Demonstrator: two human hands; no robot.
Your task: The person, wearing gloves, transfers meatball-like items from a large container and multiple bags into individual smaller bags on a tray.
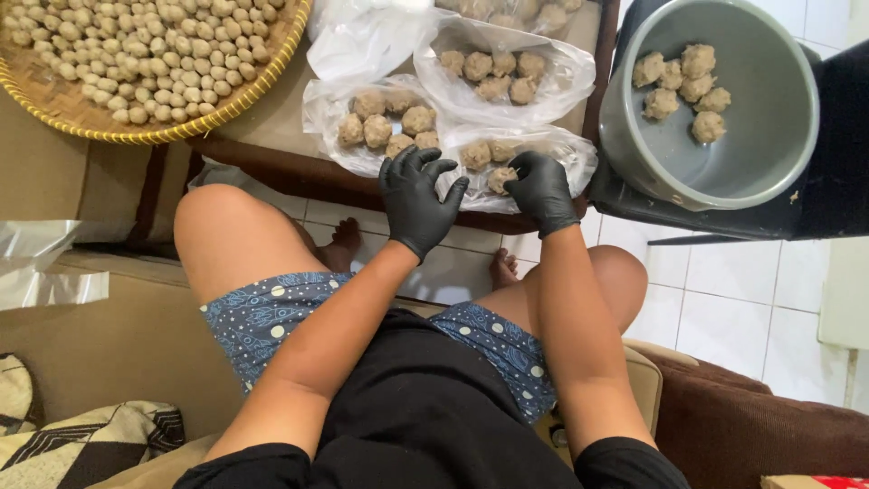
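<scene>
Both my hands wear black gloves and rest at the near edge of a low brown table (272,163). My left hand (418,196) is spread flat with fingers apart, touching the edge of a clear plastic bag (534,154) that holds beige dough balls. My right hand (543,188) pinches one dough ball (500,177) at the mouth of that bag. A second clear bag (385,127) with several balls lies just left of it. A third bag (498,68) of balls lies behind.
A round woven tray (136,68) heaped with small pale balls sits at the back left. A grey plastic bucket (715,100) with several dough balls stands on a dark stool at the right. My bare knees and feet are under the table, on white tile.
</scene>
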